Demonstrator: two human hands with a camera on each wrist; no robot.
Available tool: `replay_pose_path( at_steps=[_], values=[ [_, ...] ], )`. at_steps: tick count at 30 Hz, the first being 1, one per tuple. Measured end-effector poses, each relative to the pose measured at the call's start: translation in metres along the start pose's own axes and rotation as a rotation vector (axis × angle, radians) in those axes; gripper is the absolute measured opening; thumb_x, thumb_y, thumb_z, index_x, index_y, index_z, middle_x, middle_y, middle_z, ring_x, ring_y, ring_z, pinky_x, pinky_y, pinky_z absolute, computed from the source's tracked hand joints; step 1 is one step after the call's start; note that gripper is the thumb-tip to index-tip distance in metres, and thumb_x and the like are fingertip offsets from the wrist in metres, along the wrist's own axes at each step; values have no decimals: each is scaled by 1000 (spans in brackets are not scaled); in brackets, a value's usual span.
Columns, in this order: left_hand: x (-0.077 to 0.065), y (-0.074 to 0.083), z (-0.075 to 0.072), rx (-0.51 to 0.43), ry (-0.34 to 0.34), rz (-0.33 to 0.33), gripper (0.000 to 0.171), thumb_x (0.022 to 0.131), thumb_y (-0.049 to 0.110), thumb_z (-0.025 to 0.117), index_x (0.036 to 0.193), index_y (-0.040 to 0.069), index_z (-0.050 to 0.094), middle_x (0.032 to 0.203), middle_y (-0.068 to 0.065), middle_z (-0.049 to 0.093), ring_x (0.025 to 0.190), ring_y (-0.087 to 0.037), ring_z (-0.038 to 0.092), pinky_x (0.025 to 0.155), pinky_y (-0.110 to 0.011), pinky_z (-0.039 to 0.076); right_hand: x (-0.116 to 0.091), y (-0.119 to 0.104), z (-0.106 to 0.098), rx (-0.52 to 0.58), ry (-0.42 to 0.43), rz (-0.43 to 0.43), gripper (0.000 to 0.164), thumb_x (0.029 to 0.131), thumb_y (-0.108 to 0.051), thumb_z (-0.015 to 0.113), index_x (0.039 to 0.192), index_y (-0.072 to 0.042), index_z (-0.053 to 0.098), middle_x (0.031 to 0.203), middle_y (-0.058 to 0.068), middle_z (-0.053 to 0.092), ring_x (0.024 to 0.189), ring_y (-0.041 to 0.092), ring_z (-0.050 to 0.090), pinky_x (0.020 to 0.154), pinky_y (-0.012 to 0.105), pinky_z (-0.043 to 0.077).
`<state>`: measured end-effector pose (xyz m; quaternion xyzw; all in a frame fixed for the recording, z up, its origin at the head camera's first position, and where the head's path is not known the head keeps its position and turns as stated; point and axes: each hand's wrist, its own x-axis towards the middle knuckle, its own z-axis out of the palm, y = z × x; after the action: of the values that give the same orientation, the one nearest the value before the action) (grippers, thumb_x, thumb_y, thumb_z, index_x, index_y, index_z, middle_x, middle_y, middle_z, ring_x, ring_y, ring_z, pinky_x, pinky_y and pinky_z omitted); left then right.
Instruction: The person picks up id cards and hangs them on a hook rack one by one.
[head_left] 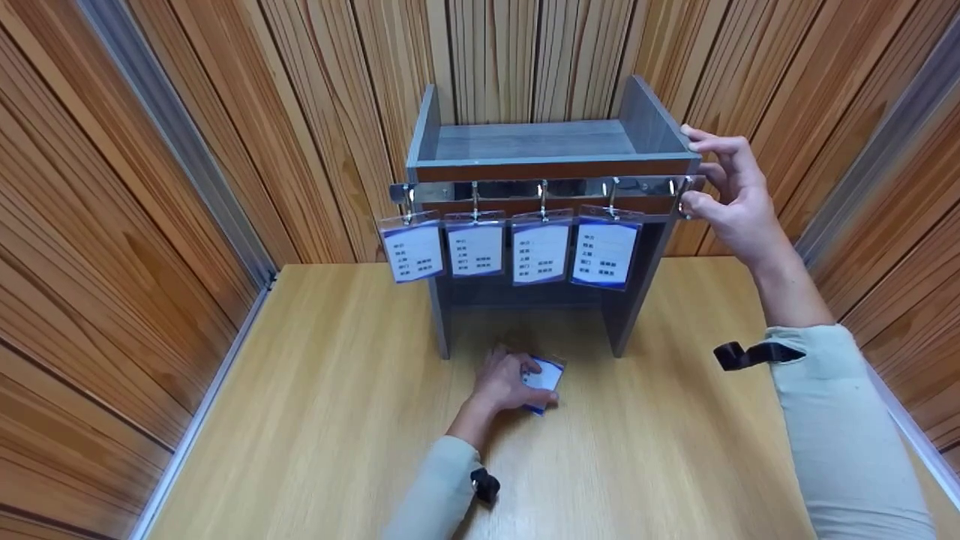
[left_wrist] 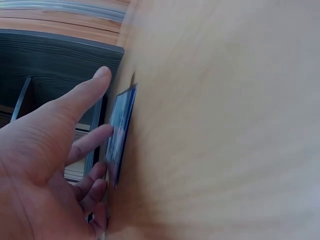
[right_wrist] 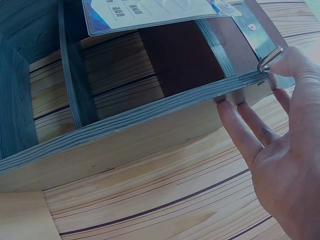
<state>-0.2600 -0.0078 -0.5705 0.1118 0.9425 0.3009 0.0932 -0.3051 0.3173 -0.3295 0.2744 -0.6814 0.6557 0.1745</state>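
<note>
My left hand [head_left: 504, 381] is low over the wood tabletop, its thumb and fingers spread around a clear-sleeved name badge [head_left: 547, 376]. In the left wrist view a fingertip touches the badge [left_wrist: 120, 127], while the thumb stands apart from it. My right hand [head_left: 739, 199] grips the right front corner of a grey wooden shelf [head_left: 652, 120]. Its thumb is at the end hook [right_wrist: 270, 59] and its fingertips press the outer side panel [right_wrist: 200, 102]. Several similar badges [head_left: 538, 250] hang from hooks on the metal rail [head_left: 514, 190] across the shelf's front.
The shelf stands on the light wood table [head_left: 337, 397], near the plank-patterned back wall [head_left: 495, 60]. Similar walls rise at left [head_left: 97, 225] and right. Dark straps [head_left: 757, 354] hang at both sleeves.
</note>
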Motion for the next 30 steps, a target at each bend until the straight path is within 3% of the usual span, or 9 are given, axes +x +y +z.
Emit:
replay_pose_path(
  at_steps=[5,11,17,19,24,30],
  values=[
    [1,4,4,7,33,-31,50,83,47,99,122,21,82,136,-10,65,129,-28,54,115,-50,53,1,1,0,-2,6,-2,49,103,15,57,149,-3,53,176,4,47,136,25,63,87,22,65],
    [-1,5,3,-31,50,-12,61,83,34,100,135,18,73,141,-14,66,131,-32,56,116,-54,52,1,1,-1,-13,-1,-6,49,104,14,58,150,-3,51,176,4,46,138,25,62,89,22,65],
    [0,3,0,-48,17,32,67,81,29,101,138,17,68,141,-15,66,131,-34,55,117,-56,49,1,0,0,-15,-4,-4,48,105,13,58,149,-5,52,176,4,47,138,25,62,91,23,66],
    [4,-2,4,-41,3,53,66,80,28,100,137,19,68,139,-12,67,128,-31,55,115,-51,50,0,0,0,-11,-2,-2,49,104,13,58,149,-5,53,175,4,47,138,25,62,89,22,65],
    [8,-7,5,-130,-51,72,66,81,15,96,138,23,64,141,-9,66,127,-28,55,112,-45,52,0,1,0,6,3,0,50,102,16,55,148,-4,54,175,3,49,136,25,62,82,21,63],
    [-1,2,-4,-237,-91,21,69,91,6,91,148,26,58,156,-16,53,141,-34,52,127,-59,47,0,0,-1,-12,-6,-3,49,104,14,57,149,-3,52,176,2,48,137,25,61,85,21,64]
  ],
)
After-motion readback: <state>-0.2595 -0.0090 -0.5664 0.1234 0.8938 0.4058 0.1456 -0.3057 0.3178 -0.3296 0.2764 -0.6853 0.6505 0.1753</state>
